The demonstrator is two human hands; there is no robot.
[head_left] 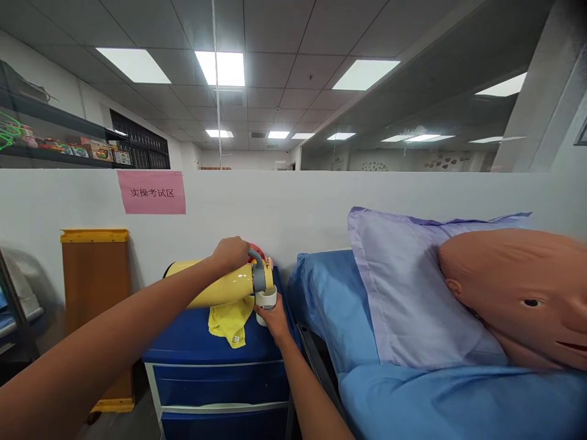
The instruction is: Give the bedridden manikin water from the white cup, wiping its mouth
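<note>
My left hand [232,253] is closed round the grey handle of a yellow thermos jug [229,286]. The jug lies tipped almost level, its spout end right at the mouth of a white cup [266,298] with dark stripes. My right hand [276,318] grips the cup from the right and keeps it upright beneath the spout. Whether liquid is flowing cannot be made out. Under the jug, a yellow cloth [232,321] lies on the blue top of a drawer cabinet [183,342]. Something red [257,250] shows partly behind the jug's handle.
On the right, a manikin [518,287] rests against a lilac pillow [408,293] on a bed with blue bedding [330,305]. A dark bed rail [316,360] runs beside the cabinet. At left stands a brown folded board [96,293] against the white wall [252,201].
</note>
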